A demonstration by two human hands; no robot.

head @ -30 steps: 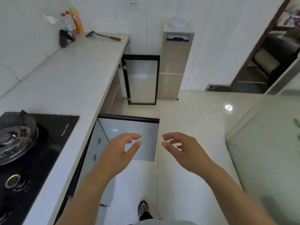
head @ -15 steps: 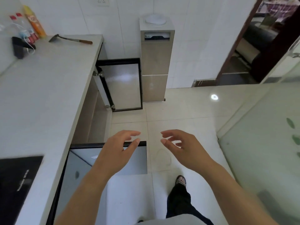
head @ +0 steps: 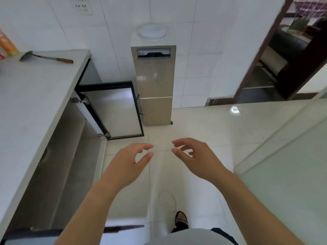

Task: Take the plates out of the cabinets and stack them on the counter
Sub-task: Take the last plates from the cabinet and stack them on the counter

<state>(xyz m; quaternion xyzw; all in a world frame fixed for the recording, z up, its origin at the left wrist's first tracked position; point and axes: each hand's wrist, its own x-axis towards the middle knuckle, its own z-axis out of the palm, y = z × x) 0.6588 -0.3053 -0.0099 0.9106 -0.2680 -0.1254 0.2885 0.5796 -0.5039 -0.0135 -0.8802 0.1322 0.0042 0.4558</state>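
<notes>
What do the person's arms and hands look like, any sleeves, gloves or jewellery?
The left forearm and right forearm are bare to the picture's edge, no sleeve in view. The left hand and right hand wear no gloves, ring, watch or bracelet. Fingernails look short and unpainted.

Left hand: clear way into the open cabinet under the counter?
Probably yes. The left hand hovers empty beside the cabinet opening, the door is swung wide, and nothing stands between them.

Left hand (head: 126, 162), right hand (head: 195, 157) loosely curled, empty
</notes>
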